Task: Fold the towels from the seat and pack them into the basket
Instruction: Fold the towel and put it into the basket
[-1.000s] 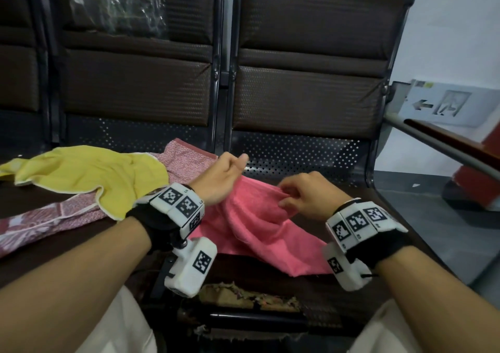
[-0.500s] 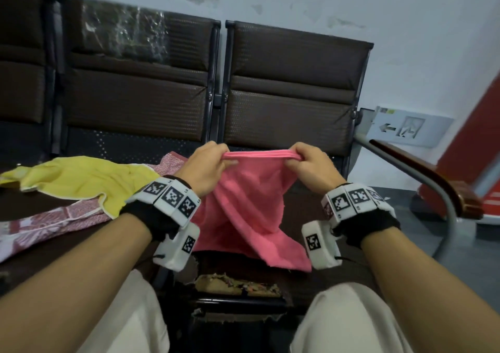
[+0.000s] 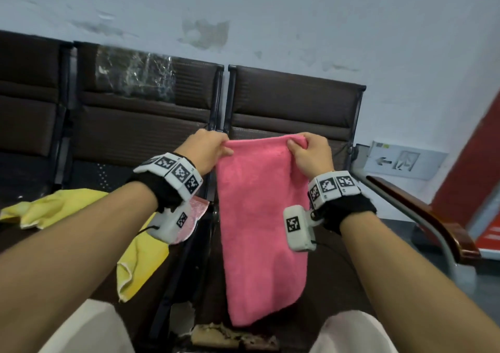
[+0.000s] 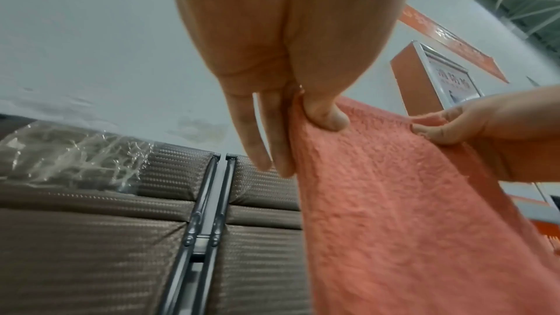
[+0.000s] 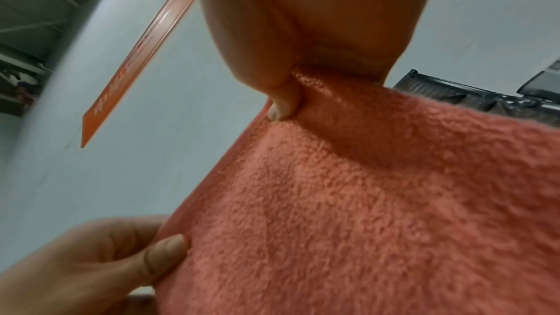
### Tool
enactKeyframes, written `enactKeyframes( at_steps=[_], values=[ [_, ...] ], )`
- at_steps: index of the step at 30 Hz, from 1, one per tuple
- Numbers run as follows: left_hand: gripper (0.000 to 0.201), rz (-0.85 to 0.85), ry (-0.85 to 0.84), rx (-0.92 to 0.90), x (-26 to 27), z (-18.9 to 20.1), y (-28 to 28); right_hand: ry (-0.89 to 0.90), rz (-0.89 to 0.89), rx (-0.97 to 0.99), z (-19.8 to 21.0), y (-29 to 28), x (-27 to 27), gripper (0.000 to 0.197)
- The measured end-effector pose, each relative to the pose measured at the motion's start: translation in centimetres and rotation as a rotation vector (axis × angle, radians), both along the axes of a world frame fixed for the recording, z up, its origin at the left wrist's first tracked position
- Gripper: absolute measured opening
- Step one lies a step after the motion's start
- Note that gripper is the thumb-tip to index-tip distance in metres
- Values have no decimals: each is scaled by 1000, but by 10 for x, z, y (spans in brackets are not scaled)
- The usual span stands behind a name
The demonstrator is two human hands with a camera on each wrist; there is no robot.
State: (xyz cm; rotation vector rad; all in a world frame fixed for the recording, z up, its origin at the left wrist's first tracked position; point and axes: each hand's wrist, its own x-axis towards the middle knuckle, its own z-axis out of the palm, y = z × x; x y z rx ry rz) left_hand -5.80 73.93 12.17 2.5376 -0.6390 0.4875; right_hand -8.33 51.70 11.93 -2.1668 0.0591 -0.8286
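Note:
A pink towel hangs straight down in the air in front of the dark seats. My left hand pinches its top left corner, thumb on the near side. My right hand pinches the top right corner. The towel's lower end reaches down to the seat's front edge. A yellow towel lies crumpled on the seat at the left, and a patterned pink towel peeks out behind my left wrist. No basket shows in any view.
A row of dark brown seats stands against a pale wall. A metal armrest with a wooden top ends the row at the right. My knees in light trousers are at the bottom.
Both hands have risen with the pink towel, lifting it off the seat. Its top edge is now stretched between them and the cloth hangs flat.

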Motion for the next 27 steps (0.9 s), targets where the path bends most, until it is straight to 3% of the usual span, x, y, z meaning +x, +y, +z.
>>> enactKeyframes(
  at_steps=[6,10,13,18,22,27],
  values=[
    [18,-31,-130,-225,-6,-2,-21,-206,56,80,-4,-12,-18,11],
    [17,-81,-39,-345,-37,-37,-22,-211,122,182,-52,-16,-57,19],
    [12,-117,109,-404,-70,-84,-17,-107,105,234,-102,-12,-90,14],
    [10,-231,446,-275,-114,-157,-6,119,92,181,-161,-15,-144,9],
    [14,-265,649,-195,-125,-185,-7,265,56,140,-178,-19,-157,11],
    [13,-155,681,-314,-110,-198,-17,506,13,24,-197,-21,-142,22]
  ],
)
